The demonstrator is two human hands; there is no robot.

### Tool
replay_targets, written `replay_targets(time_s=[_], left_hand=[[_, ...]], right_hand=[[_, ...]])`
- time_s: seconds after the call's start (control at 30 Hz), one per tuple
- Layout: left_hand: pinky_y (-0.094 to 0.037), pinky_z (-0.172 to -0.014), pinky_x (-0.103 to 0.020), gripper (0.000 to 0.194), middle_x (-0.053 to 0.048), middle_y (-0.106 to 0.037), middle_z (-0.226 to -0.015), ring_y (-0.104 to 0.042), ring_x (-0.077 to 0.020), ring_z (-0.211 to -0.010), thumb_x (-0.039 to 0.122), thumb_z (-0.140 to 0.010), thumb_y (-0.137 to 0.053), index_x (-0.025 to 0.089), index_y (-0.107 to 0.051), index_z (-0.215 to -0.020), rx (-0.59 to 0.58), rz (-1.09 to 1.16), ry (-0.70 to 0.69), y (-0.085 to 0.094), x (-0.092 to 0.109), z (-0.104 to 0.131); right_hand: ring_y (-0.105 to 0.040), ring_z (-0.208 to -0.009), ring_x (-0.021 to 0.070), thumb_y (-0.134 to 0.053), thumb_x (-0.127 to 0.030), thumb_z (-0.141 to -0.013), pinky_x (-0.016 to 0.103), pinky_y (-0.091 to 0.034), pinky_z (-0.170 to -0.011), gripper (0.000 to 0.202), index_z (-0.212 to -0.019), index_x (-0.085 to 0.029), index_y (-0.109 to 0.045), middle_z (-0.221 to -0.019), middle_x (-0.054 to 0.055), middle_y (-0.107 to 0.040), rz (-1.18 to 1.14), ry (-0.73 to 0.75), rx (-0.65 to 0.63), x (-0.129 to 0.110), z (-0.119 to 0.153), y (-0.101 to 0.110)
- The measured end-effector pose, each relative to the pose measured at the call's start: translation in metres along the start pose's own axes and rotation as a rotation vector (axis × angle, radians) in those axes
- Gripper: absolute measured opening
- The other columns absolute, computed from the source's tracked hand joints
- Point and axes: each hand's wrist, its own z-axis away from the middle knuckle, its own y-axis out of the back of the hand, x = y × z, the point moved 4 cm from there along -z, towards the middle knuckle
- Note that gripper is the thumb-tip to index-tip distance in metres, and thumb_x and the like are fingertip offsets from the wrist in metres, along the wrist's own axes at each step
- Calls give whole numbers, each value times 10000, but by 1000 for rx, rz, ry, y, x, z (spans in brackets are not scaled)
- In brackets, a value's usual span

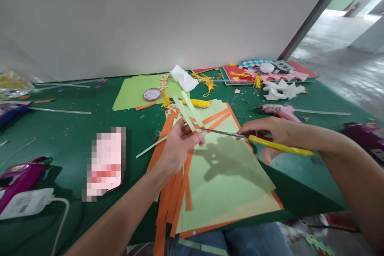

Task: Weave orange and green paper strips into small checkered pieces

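Note:
Between its fingertips my left hand point(186, 142) pinches a small weave of pale green strips point(192, 108) and orange strips. My right hand point(262, 134) holds scissors point(279, 145) with yellow handles, and their blades point left and touch the woven piece. Below both hands lies a stack of pale green paper point(231, 184) with orange sheets under it. Loose orange strips point(172, 180) lie along the stack's left side, partly under my left wrist. A yellow cutter knife point(199, 103) rests just beyond the woven piece.
A pink phone point(106, 164) lies at left, with a purple device point(24, 176) and white charger nearby. Behind are a green sheet point(129, 92), a round tape roll point(152, 94) and white tissue point(184, 79). At right are a pink glue gun point(280, 111) and crumpled tissue point(283, 90).

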Motion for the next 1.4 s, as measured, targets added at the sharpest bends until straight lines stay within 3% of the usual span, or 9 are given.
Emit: replay_targets(time_s=[0.07,0.17,0.3,0.43,0.57,0.83,1.0,1.17,1.4], left_hand=[[-464,-612,-220,271,51,-621,-719,-571,-76,-601,167,-694,-753,205,-564,-884,30,21,-14,3,0,-1],[-471,-637,-224,278,54,-608,-720,-578,-76,-607,159,-698,-749,205,-562,-900,63,54,-19,5,0,-1],[-476,-687,-231,200,35,-616,-732,-587,-87,-654,179,-733,-737,192,-600,-878,19,21,-31,2,-1,0],[-470,-662,-232,125,5,-641,-735,-587,-103,-669,217,-764,-728,176,-642,-846,-32,-96,-54,-1,-1,2],[-469,-651,-231,130,8,-646,-711,-594,-108,-661,228,-758,-740,181,-649,-837,-19,-113,-48,1,-1,2],[-475,-657,-245,138,-3,-662,-699,-611,-123,-658,252,-753,-743,184,-654,-834,-34,-136,-12,-1,-1,3],[-473,-639,-240,178,-19,-671,-787,-600,-117,-671,244,-754,-741,189,-657,-901,-115,-103,43,-6,-4,4],[-466,-622,-225,178,-22,-667,-808,-593,-110,-673,230,-759,-738,184,-667,-916,-162,-90,72,-8,-5,5],[-471,-646,-233,159,-21,-665,-755,-601,-121,-675,231,-764,-734,177,-672,-900,-140,-137,65,-5,-6,5]], right_hand=[[-607,-901,242,-774,-560,-609,275,-456,-756,614,-1143,-274,-674,-1058,47,-671,-13,-17,-37,5,4,0],[-560,-679,163,-723,-557,-685,245,-425,-580,538,-1113,-239,-651,-867,32,-646,-129,-79,8,10,9,1],[-451,-486,105,-508,-559,-865,238,-366,-431,413,-1046,-198,-594,-752,26,-606,-575,-132,83,0,6,-15],[-638,-817,192,-487,-524,-902,266,-503,-686,425,-1101,-159,-575,-906,106,-685,-809,-26,90,-21,-8,-41],[-665,-821,193,-474,-514,-916,254,-501,-656,382,-1009,-162,-590,-885,97,-696,-1010,-40,16,-30,-20,-60],[-684,-914,191,-552,-520,-875,257,-517,-697,365,-1056,-215,-640,-957,74,-730,-1324,-132,101,-23,-35,-64],[-672,-777,145,-781,-295,-709,212,-505,-604,227,-893,-222,-670,-834,9,-715,-1391,-170,286,-26,-43,-64],[-560,-583,89,-783,-206,-681,214,-472,-549,165,-785,-202,-655,-726,-22,-647,-1392,-126,307,-33,-50,-67],[-551,-575,104,-787,-162,-624,225,-428,-527,346,-887,-227,-573,-685,-47,-616,-1404,-108,472,-22,-51,-70]])
